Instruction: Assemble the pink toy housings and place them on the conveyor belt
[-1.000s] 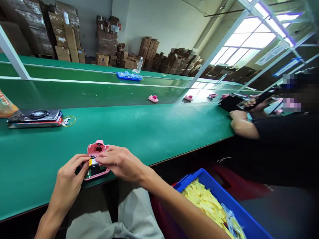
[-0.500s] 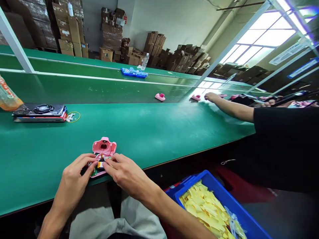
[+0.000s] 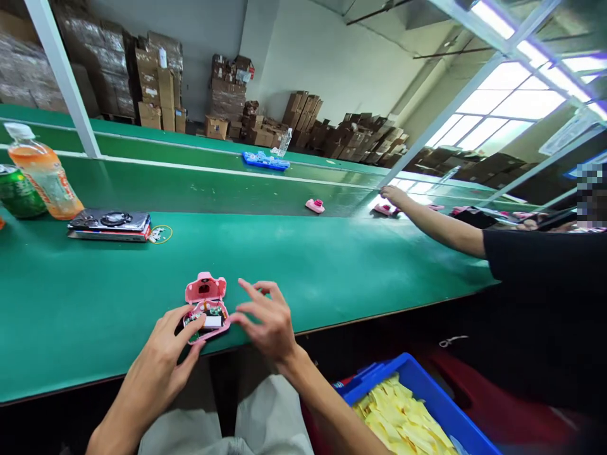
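- A pink case (image 3: 226, 325) lies open on the green counter (image 3: 308, 272), low and left of centre in the frame, close to the counter's near edge.
- Its lid (image 3: 193, 292) stands behind the lower half, toward the top of the frame; a white block (image 3: 213, 321) sits among the green boards inside.
- The left grip (image 3: 165, 347) grasps the case from its left side: the index finger reaches over the left rim to the left end of the white block, and the thumb is at the bottom edge.
- The right grip (image 3: 272, 319) holds nothing. Its fingers are spread just right of the case, with the thumb tip nearest the right rim; I cannot tell if it touches.
- So the case lies between the two grips, with the white block right of the left fingertips.
- Left of frame, well apart from the grips: an orange bottle (image 3: 45, 177), a green can (image 3: 21, 194), and a flat box (image 3: 109, 235) with a yellow band (image 3: 164, 234) beside it.
- Upper middle: a blue tray (image 3: 265, 162) near a clear bottle (image 3: 285, 143), and a pink camera (image 3: 315, 206) below them.
- Right of frame: a co-worker's hand (image 3: 394, 196) reaches to another pink camera.
- Bottom right: a blue bin (image 3: 443, 395) holds yellow pieces (image 3: 403, 414).
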Tool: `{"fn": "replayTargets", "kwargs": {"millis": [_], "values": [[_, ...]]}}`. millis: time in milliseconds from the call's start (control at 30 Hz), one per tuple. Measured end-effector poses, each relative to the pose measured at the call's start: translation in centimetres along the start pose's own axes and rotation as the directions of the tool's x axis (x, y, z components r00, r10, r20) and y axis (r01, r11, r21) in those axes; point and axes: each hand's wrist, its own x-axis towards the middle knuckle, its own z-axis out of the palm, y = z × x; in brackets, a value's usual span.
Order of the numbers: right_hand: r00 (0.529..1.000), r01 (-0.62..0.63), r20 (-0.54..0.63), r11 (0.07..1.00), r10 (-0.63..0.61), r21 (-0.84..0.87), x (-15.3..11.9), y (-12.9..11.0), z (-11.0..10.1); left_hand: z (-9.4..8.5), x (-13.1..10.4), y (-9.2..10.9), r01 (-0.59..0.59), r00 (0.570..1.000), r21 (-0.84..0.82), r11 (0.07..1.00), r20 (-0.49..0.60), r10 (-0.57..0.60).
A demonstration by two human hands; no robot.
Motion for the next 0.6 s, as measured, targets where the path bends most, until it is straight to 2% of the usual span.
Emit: {"fn": "replayTargets", "kwargs": {"millis": [33, 67, 100, 133, 167, 200, 233, 267, 300, 333, 367, 433, 467, 533, 600], "values": [[0.99, -0.126, 0.074, 0.992, 0.124, 0.023, 2.4, 0.2, -0.1, 0.1, 0.0, 0.1, 0.0, 1.0, 0.016, 1.0, 0.002, 0.0], [0.942, -0.273, 0.207, 0.962, 0.263, 0.019, 5.1, 0.2, 0.0, 0.1, 0.1, 0.2, -0.001, 1.0, 0.036, 0.999, 0.0, 0.001], [0.842, -0.382, 0.402, 0.924, 0.36, -0.027, 7.9, 0.0, 0.3, 0.2, 0.2, 0.3, -0.002, 1.0, 0.057, 0.998, -0.003, 0.002], [0.685, -0.444, 0.612, 0.892, 0.395, -0.078, 10.7, -0.4, 0.8, 0.2, 0.3, 0.3, -0.003, 1.0, 0.078, 0.997, -0.005, 0.003], [0.493, -0.481, 0.786, 0.87, 0.374, -0.113, 13.2, -0.8, 1.5, 0.2, 0.3, 0.3, -0.001, 1.0, 0.097, 0.995, -0.007, 0.002], [0.293, -0.491, 0.891, 0.854, 0.348, -0.172, 15.3, -1.4, 2.3, 0.2, 0.4, 0.3, 0.0, 1.0, 0.108, 0.994, -0.01, 0.001], [0.155, -0.464, 0.926, 0.853, 0.344, -0.239, 16.8, -2.1, 3.0, 0.2, 0.5, 0.3, 0.005, 1.0, 0.11, 0.994, -0.012, -0.003], [0.072, -0.435, 0.937, 0.856, 0.342, -0.279, 17.8, -2.8, 3.7, 0.1, 0.5, 0.2, 0.016, 1.0, 0.097, 0.995, -0.01, -0.015], [0.039, -0.407, 0.936, 0.861, 0.349, -0.304, 18.2, -3.5, 4.1, 0.0, 0.4, 0.1, 0.034, 0.999, 0.065, 0.997, -0.015, -0.034], [0.051, -0.385, 0.934, 0.87, 0.354, -0.309, 18.3, -4.0, 4.3, 0.0, 0.3, 0.0, 0.064, 0.998, 0.009, 0.998, -0.022, -0.063], [0.087, -0.372, 0.934, 0.881, 0.346, -0.291, 18.0, -4.4, 4.1, -0.1, 0.2, -0.1, 0.105, 0.994, -0.068, 0.992, -0.029, -0.107], [0.166, -0.352, 0.939, 0.908, 0.301, -0.229, 17.1, -4.6, 2.9, -0.3, 0.1, 0.0, 0.201, 0.973, -0.27, 0.942, -0.059, -0.225], [0.224, -0.335, 0.939, 0.925, 0.262, -0.179, 16.6, -4.5, 2.0, -0.3, 0.1, 0.2, 0.232, 0.953, -0.388, 0.892, -0.094, -0.289], [0.398, -0.279, 0.91, 0.96, 0.118, -0.003, 15.9, -4.2, -0.3, -0.5, 0.5, 0.7, 0.222, 0.89, -0.615, 0.757, -0.189, -0.415], [0.579, -0.199, 0.812, 0.953, -0.072, 0.227, 15.3, -4.1, -2.4, -0.7, 1.5, 1.5, 0.115, 0.811, -0.801, 0.588, -0.266, -0.521]]}}
